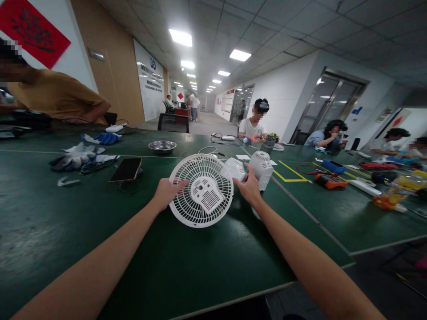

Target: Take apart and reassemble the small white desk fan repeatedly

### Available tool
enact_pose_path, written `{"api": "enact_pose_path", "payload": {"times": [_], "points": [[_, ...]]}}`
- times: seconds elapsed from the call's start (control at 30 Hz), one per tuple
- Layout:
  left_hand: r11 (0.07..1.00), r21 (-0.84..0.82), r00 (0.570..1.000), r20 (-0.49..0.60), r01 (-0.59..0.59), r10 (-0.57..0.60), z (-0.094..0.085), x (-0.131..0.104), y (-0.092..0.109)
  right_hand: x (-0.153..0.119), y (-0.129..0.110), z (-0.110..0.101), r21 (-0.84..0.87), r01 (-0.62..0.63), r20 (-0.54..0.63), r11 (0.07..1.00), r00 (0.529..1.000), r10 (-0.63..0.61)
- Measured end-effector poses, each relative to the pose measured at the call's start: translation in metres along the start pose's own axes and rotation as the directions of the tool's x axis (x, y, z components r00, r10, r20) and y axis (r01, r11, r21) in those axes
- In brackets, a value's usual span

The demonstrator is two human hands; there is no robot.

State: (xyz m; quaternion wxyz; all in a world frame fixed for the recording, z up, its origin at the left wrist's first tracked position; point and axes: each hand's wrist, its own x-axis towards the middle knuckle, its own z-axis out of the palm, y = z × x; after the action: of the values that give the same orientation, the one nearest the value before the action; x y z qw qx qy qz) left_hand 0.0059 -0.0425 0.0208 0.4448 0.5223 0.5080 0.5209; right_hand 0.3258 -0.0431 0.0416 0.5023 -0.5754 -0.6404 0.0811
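Note:
A round white fan grille is tilted up above the table, its slotted centre plate and short metal shaft facing me. My left hand is closed on its left rim, thumb over the front. At the opposite rim, my right hand is closed, its thumb on the edge; its fingers reach behind, close to a white plastic part. How far that part joins the grille is hidden. Just beyond my right hand stands a white vented housing. A white cable lies behind the grille.
On the green table are a metal bowl, a phone, gloves and a white scrap. Rightward lie an orange multimeter and an orange bottle. A co-worker sits opposite; another person is left.

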Motion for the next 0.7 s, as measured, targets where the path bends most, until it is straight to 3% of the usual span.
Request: {"api": "enact_pose_path", "payload": {"times": [0.1, 0.2, 0.33, 0.43, 0.5, 0.6, 0.7], "points": [[1.000, -0.004, 1.000, 0.015, 0.027, -0.027, -0.002, 0.002, -0.001, 0.002, 0.012, 0.002, -0.127, 0.045, -0.014, 0.991, 0.999, -0.047], [0.999, 0.002, 0.999, -0.005, 0.042, -0.042, -0.003, 0.005, -0.004, 0.000, 0.020, 0.008, -0.229, 0.050, 0.063, 0.972, 0.997, -0.037], [0.998, -0.025, 0.998, 0.028, 0.053, -0.052, -0.006, 0.010, -0.009, 0.001, 0.017, 0.006, -0.289, 0.086, 0.097, 0.954, 0.993, -0.061], [0.997, -0.037, 0.997, 0.052, 0.063, -0.061, -0.007, 0.010, -0.010, 0.010, 0.010, -0.011, -0.322, 0.170, -0.103, 0.931, 0.972, -0.213], [0.998, -0.038, 0.997, 0.053, 0.058, -0.056, -0.008, 0.009, -0.009, 0.017, 0.012, -0.024, -0.373, 0.107, -0.306, 0.922, 0.924, -0.231], [0.997, -0.043, 0.996, 0.068, 0.067, -0.064, -0.008, 0.008, -0.008, 0.024, 0.029, -0.036, -0.359, -0.117, -0.436, 0.926, 0.898, -0.056], [0.997, -0.046, 0.995, 0.081, 0.065, -0.061, -0.008, 0.008, -0.007, 0.027, 0.052, -0.036, -0.234, -0.283, -0.356, 0.930, 0.915, 0.189]]}}
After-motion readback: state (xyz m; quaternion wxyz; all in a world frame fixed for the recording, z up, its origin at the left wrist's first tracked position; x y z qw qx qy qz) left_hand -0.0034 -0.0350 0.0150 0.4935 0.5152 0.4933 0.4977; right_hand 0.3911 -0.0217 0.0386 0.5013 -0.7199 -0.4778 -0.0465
